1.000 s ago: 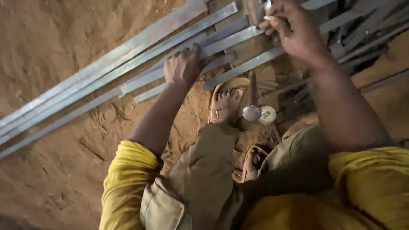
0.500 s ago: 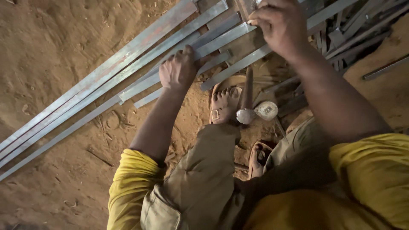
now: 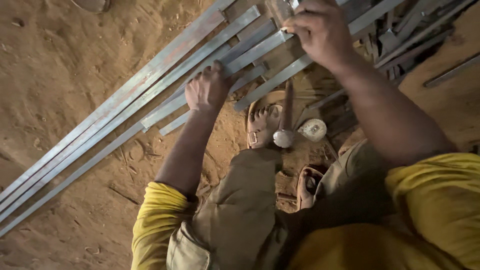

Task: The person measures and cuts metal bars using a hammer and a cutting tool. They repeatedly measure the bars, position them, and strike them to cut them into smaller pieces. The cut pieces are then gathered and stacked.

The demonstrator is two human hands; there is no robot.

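Head view: both hands (image 3: pixel 207 90) press metal strips (image 3: pixel 150 82).

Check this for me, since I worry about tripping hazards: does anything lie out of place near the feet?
Yes. A hammer lies loose on the dirt right beside the sandalled foot, and a heap of dark metal scrap sits jumbled at upper right. The long metal strips under the left hand lie roughly parallel.

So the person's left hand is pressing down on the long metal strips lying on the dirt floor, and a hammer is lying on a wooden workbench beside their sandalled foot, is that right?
Not quite. The head view shows the left hand on the long metal strips lying on the dirt floor, but there is no wooden workbench: the hammer lies on the ground beside the sandalled foot.
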